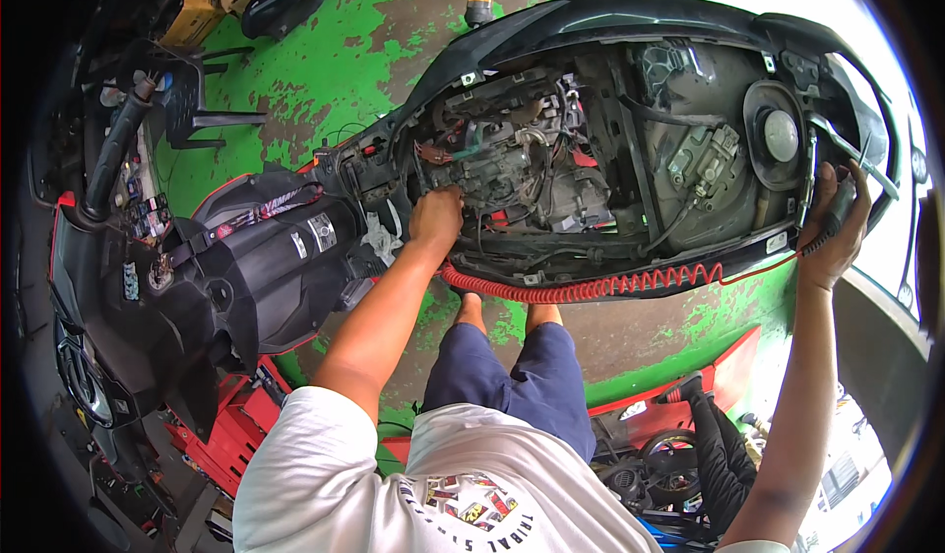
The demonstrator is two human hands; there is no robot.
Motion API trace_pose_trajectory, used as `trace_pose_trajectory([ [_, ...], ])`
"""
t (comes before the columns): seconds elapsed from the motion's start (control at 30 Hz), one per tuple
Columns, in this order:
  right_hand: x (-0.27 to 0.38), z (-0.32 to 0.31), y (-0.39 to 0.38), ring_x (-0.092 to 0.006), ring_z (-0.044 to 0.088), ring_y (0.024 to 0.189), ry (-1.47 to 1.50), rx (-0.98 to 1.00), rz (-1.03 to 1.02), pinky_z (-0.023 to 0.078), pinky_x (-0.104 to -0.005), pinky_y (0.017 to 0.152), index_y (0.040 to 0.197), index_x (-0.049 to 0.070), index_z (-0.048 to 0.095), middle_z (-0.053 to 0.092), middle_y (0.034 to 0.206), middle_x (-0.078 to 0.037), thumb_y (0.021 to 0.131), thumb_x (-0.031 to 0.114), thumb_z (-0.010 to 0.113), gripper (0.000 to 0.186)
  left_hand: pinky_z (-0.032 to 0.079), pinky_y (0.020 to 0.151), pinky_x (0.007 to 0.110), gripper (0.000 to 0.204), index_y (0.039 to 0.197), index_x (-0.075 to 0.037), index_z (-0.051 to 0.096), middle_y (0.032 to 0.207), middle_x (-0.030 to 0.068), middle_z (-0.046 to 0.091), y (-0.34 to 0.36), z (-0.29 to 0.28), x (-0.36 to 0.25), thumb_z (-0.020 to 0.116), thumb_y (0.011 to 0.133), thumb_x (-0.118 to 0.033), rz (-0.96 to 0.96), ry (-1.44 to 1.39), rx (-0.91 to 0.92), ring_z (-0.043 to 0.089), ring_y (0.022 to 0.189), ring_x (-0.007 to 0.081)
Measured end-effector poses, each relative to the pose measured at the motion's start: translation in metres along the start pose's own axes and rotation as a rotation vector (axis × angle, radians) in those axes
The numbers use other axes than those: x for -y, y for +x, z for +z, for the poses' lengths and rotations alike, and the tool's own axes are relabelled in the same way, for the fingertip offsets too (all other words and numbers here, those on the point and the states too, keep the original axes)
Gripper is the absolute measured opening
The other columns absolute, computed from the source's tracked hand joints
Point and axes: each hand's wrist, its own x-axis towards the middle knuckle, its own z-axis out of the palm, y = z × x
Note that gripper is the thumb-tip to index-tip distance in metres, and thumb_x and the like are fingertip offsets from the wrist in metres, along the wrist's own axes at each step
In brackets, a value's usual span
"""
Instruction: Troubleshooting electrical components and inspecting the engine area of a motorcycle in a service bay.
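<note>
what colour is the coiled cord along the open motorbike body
The coiled cord is bright red; it shows best in the head view.

Your black scooter [600, 9] lies lengthwise across your view, handlebar end to your left, its body open from above; grey metal engine parts [502, 174] and dark hoses sit exposed in the cavity, where your left hand [436, 220] reaches to the near rim. Your right hand [837, 223] grips a slim, dark-handled tool with a thin pointed tip [842, 205], slanting tip upward beside the scooter's right end. From its lower end, your red coiled cord [600, 285] runs leftward along the near edge, looser toward the tool, tightly wound near your left hand.
</note>
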Motion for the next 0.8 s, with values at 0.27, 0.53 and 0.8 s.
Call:
trace_pose_trajectory([
  [0.27,0.003,-0.002,0.001,-0.0332,0.072,0.092,-0.018,-0.004,-0.014,0.054,-0.0414,0.080,0.124,0.009,0.062,0.072,0.102,-0.019,0.096,0.027,0.071,0.035,0.056,0.077,0.054,0.017,0.094,-0.007,0.071,0.092,0.0206,0.072,-0.006,0.006,-0.006,0.066,0.090,-0.022,-0.062,0.010,-0.018,0.070,0.087,0.0436],
  [0.53,0.001,-0.001,0.000,-0.0313,0.072,0.090,0.008,-0.009,-0.037,0.055,-0.0398,0.080,0.123,0.008,0.062,0.073,0.098,-0.017,0.096,0.025,0.072,0.033,0.055,0.079,0.053,0.020,0.096,-0.006,0.071,0.099,0.0208,0.072,-0.004,0.005,-0.011,0.069,0.088,-0.024,-0.101,0.003,0.027,0.069,0.091,0.0433],
  [0.8,-0.005,0.001,0.000,-0.0305,0.073,0.093,0.022,-0.014,-0.036,0.055,-0.0392,0.081,0.123,0.008,0.062,0.073,0.098,-0.017,0.094,0.025,0.074,0.035,0.055,0.079,0.053,0.021,0.095,-0.004,0.068,0.098,0.0203,0.072,-0.004,0.006,-0.010,0.072,0.086,-0.023,-0.053,0.031,0.018,0.069,0.092,0.0432],
])
